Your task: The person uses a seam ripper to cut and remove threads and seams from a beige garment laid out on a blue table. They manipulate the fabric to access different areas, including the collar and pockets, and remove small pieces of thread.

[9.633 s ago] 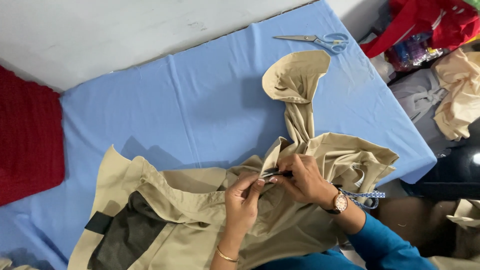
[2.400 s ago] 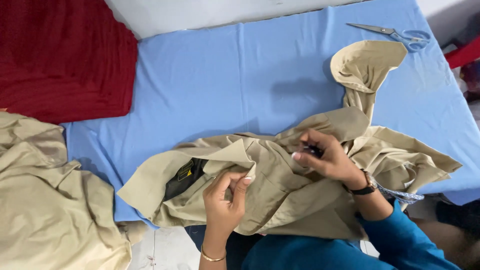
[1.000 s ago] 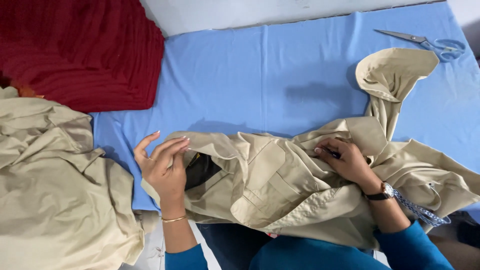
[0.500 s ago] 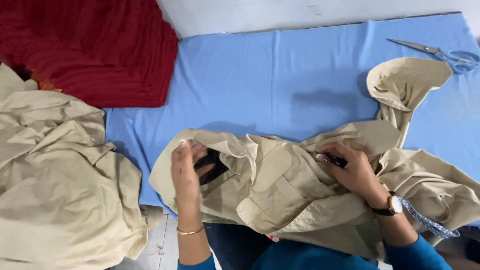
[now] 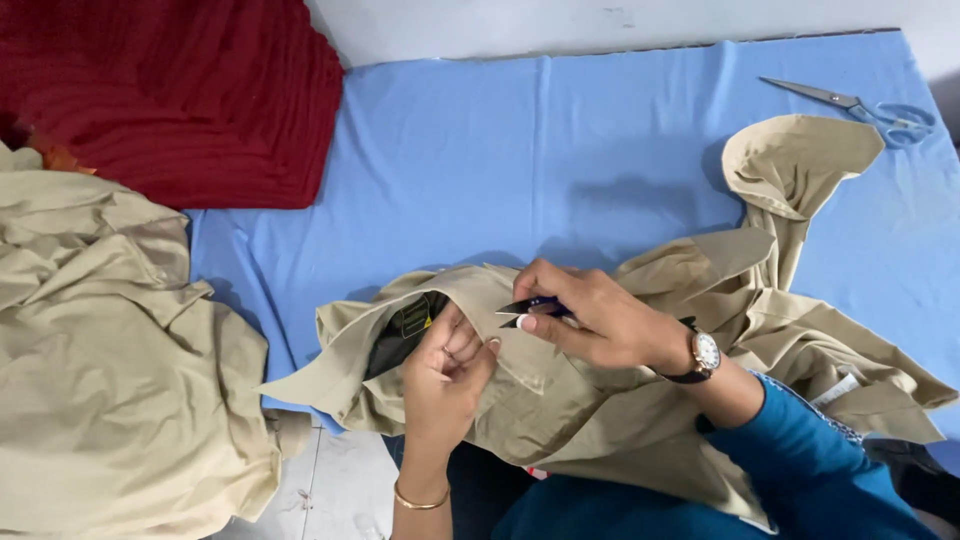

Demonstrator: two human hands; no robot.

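A blue cloth-covered table (image 5: 560, 160) fills the scene, with a heap of beige garments (image 5: 110, 370) at the near left and a folded dark red fabric (image 5: 180, 90) at the far left. A beige shirt (image 5: 640, 400) lies crumpled at the near middle. The right hand (image 5: 600, 320) pinches small dark thread snips (image 5: 535, 308) over its collar, and the left hand (image 5: 445, 375), fingers curled, grips the collar fabric just beside them. Scissors (image 5: 860, 103) lie at the far right.

I see my right hand (image 5: 600, 325) pinching a small dark clipper (image 5: 530, 306) over the khaki shirt (image 5: 600, 410); left hand (image 5: 448, 372) grips its collar edge.
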